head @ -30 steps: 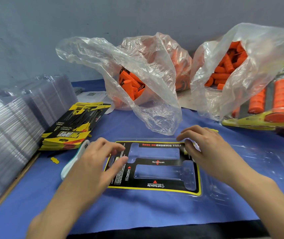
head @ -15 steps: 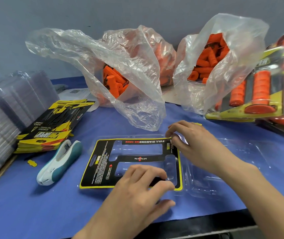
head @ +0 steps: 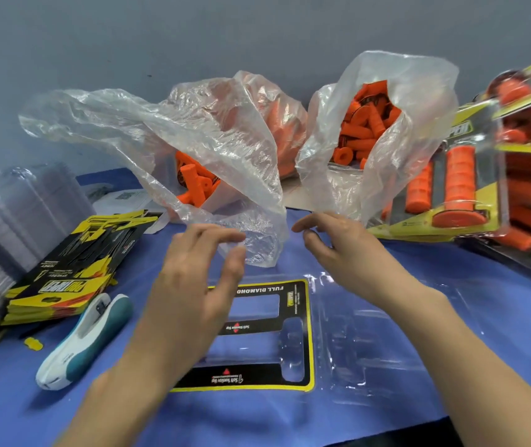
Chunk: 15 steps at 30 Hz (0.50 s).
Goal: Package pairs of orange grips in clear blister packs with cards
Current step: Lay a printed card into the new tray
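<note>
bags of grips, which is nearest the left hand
The leftmost bag: its loose plastic hangs beside the left hand; the middle bag and right bag sit farther away.

left hand [head: 193, 285] raised, fingers [head: 212, 235] loosely spread, right hand [head: 338, 246] extended, fingers relaxed, both empty

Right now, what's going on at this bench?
A person is packaging orange grips. The left hand and right hand hover empty above an open clear blister pack on the blue mat, a black-and-yellow card lying in its left half, no grips in it yet. Bags of grips sit beyond the hands; finished packs at right, stapler and spare cards at left.
</note>
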Each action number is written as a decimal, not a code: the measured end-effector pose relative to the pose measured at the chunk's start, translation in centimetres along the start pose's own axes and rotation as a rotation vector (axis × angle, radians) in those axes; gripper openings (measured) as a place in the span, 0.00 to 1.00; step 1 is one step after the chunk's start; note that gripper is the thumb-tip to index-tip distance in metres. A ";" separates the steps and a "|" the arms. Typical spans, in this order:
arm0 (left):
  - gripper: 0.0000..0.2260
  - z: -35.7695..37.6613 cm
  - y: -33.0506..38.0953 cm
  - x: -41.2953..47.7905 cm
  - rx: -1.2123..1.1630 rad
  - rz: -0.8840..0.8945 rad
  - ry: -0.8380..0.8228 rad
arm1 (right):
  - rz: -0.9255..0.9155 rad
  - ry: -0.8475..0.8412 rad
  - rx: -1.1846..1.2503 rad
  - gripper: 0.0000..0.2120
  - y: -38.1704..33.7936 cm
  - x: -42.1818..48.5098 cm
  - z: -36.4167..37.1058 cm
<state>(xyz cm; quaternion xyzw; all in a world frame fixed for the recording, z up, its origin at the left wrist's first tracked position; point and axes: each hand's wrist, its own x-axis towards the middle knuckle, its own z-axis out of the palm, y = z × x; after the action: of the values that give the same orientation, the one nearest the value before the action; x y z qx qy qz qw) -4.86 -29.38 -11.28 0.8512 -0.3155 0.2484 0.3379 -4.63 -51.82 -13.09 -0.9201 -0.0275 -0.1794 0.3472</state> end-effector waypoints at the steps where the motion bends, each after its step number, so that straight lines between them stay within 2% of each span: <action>1: 0.07 0.5 0.2 1.5 -0.020 -0.019 -0.015 | 0.013 0.022 0.031 0.10 0.1 0.4 -0.2; 5: 0.07 3.9 2.4 6.9 -0.180 0.023 -0.104 | 0.109 0.148 0.204 0.11 1.2 1.5 -1.5; 9: 0.13 10.0 5.1 12.1 -0.218 0.125 -0.274 | 0.260 0.298 0.497 0.15 2.5 2.5 -2.9; 13: 0.18 17.0 6.0 17.4 -0.264 -0.085 -0.374 | 0.474 0.292 0.754 0.22 3.9 3.6 -4.4; 15: 0.19 20.1 5.4 20.0 -0.276 -0.206 -0.381 | 0.525 0.303 0.924 0.19 4.5 4.0 -5.1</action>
<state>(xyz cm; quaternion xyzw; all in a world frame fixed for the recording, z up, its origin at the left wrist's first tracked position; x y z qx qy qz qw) 9.14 -54.58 -9.32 0.8561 -0.3160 0.0025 0.4090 -1.73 -58.85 -10.99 -0.6119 0.1773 -0.1865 0.7479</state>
